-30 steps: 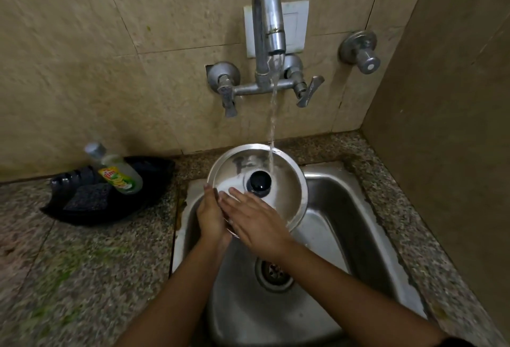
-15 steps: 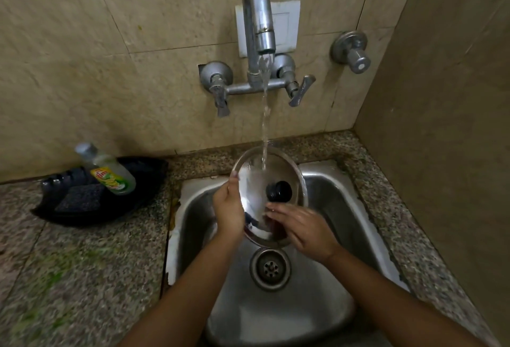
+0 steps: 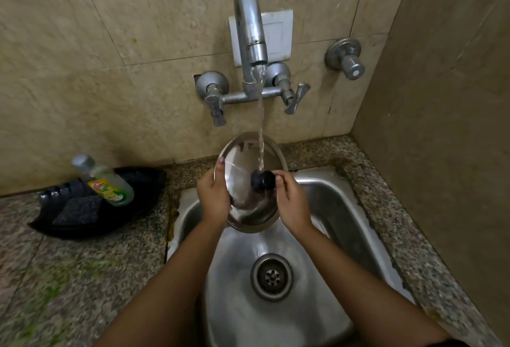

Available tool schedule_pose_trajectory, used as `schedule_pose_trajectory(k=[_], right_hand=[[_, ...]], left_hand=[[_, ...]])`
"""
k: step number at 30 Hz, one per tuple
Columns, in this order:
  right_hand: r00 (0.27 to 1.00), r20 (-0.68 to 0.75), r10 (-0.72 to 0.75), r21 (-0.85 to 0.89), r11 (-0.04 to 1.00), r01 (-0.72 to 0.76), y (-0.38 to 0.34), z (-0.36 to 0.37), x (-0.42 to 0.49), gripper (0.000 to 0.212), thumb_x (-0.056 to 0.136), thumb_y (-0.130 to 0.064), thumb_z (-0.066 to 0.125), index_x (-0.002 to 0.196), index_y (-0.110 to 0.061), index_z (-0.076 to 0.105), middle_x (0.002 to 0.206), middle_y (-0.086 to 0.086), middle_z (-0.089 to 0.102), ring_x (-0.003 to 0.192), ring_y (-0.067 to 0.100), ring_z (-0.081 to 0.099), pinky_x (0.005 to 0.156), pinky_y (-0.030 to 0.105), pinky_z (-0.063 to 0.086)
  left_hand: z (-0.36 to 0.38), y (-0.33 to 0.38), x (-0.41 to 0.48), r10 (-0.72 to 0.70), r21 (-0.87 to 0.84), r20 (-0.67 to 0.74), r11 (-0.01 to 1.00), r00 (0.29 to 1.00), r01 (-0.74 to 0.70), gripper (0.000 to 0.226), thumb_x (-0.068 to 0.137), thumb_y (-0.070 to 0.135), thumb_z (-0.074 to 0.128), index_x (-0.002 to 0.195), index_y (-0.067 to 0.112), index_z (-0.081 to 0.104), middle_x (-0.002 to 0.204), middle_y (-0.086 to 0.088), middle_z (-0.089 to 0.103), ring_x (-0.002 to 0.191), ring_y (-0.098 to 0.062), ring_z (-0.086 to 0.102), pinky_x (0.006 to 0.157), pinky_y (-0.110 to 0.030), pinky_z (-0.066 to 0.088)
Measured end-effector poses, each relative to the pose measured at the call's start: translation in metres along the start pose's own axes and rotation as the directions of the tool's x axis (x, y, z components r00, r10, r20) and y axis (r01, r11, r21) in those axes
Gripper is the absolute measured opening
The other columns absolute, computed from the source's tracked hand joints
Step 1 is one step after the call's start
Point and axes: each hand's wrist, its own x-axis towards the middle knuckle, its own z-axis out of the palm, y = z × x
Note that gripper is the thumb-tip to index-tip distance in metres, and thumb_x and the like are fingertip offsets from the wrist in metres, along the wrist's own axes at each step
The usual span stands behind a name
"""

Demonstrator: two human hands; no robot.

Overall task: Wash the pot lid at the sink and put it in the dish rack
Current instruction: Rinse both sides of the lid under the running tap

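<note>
Pot lid (image 3: 242, 181) — held tilted above the sink (image 3: 278, 319), under the tap's (image 3: 249, 29) stream. Left hand (image 3: 214, 197) clamped on its rim; right hand (image 3: 292, 203) pinching the black knob (image 3: 263, 180). Rinsing best done by turning the lid slowly — grip firm, metal likely slippery.

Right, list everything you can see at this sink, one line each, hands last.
Pot lid: one, steel with black knob, held tilted over the sink under the water.
Tap: one, chrome, on the wall, running.
Valve: one, chrome, on the wall right of the tap.
Sink: one, steel, drain in the middle.
Tray: one, black, on the counter, left of the sink.
Soap bottle: one, clear with yellow label, lying in the tray.
Scrub pad: one, dark, in the tray.
Left hand: gripping the lid's left rim.
Right hand: fingers at the knob.
</note>
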Motion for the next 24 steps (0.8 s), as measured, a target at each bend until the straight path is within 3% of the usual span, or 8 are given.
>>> schedule_pose_trajectory(k=[3,8,13,16,18,20,22,24], right_hand=[[0.995,-0.098,0.005,-0.028,1.000,-0.008,-0.008,0.011,0.001,0.023,0.101,-0.027,0.040,0.103,-0.019,0.061,0.096,-0.004,0.067,0.087,0.010,0.060,0.072,0.022,0.048],[0.962,-0.225,-0.157,-0.123,0.984,0.132,-0.014,0.017,-0.007,0.026,0.099,-0.029,0.039,0.088,-0.016,0.058,0.078,-0.001,0.064,0.069,0.012,0.057,0.060,0.029,0.043],[0.935,-0.265,-0.235,-0.274,0.948,0.161,-0.026,0.007,0.007,0.034,0.095,-0.037,0.036,0.102,-0.013,0.059,0.107,0.008,0.060,0.102,0.022,0.052,0.086,0.041,0.047],[0.950,0.007,-0.313,-0.480,0.832,0.278,-0.037,-0.004,0.023,0.045,0.094,-0.045,0.038,0.129,-0.019,0.050,0.133,0.013,0.047,0.123,0.028,0.039,0.105,0.048,0.034],[0.838,0.291,-0.461,-0.523,0.657,0.543,-0.048,-0.009,0.030,0.045,0.096,-0.043,0.040,0.140,-0.033,0.039,0.142,0.010,0.041,0.129,0.026,0.034,0.110,0.049,0.024],[0.705,0.461,-0.539,-0.499,0.499,0.708,-0.059,-0.009,0.037,0.043,0.099,-0.040,0.038,0.142,-0.036,0.036,0.143,0.004,0.044,0.128,0.023,0.040,0.106,0.044,0.027],[0.667,0.496,-0.556,-0.474,0.470,0.744,-0.064,-0.010,0.043,0.041,0.099,-0.039,0.035,0.138,-0.033,0.045,0.131,0.000,0.056,0.118,0.021,0.052,0.092,0.037,0.038],[0.676,0.462,-0.574,-0.388,0.554,0.736,-0.054,-0.017,0.049,0.038,0.098,-0.039,0.037,0.131,-0.031,0.054,0.117,-0.002,0.065,0.105,0.018,0.059,0.082,0.031,0.043]], left_hand=[[-0.009,0.001,0.004,-0.022,-0.027,0.030,0.999,0.999,0.022,0.043,0.098,0.033,0.049,0.064,0.007,0.049,0.049,-0.002,0.046,0.039,-0.003,0.044,0.046,-0.018,0.040],[-0.027,-0.005,0.007,-0.080,-0.094,0.055,0.992,0.995,0.084,0.039,0.095,0.039,0.051,0.064,0.020,0.064,0.073,-0.007,0.062,0.075,-0.023,0.058,0.074,-0.037,0.049],[-0.041,-0.005,0.001,-0.064,-0.065,0.127,0.995,0.990,0.073,0.035,0.096,0.039,0.050,0.074,0.018,0.067,0.077,-0.005,0.067,0.075,-0.021,0.062,0.073,-0.035,0.051],[-0.041,-0.005,0.000,-0.098,-0.075,0.185,0.991,0.978,0.114,0.031,0.095,0.035,0.053,0.079,0.014,0.069,0.073,-0.002,0.071,0.067,-0.013,0.066,0.060,-0.025,0.053],[-0.040,0.000,0.000,-0.091,-0.094,0.240,0.989,0.966,0.116,0.028,0.096,0.029,0.054,0.080,0.012,0.070,0.062,0.005,0.071,0.056,-0.002,0.065,0.050,-0.017,0.049],[-0.038,0.004,0.000,-0.025,-0.048,0.318,0.998,0.948,0.042,0.032,0.096,0.026,0.053,0.080,0.005,0.070,0.063,0.004,0.070,0.054,-0.001,0.061,0.050,-0.013,0.047],[-0.035,0.007,-0.004,0.027,-0.023,0.370,1.000,0.928,-0.020,0.039,0.096,0.025,0.052,0.080,-0.006,0.068,0.068,-0.004,0.067,0.059,-0.005,0.058,0.053,-0.013,0.046],[-0.034,0.005,-0.009,-0.016,-0.009,0.381,1.000,0.925,0.022,0.037,0.096,0.026,0.053,0.073,0.003,0.070,0.063,0.003,0.068,0.057,-0.005,0.060,0.054,-0.016,0.049]])
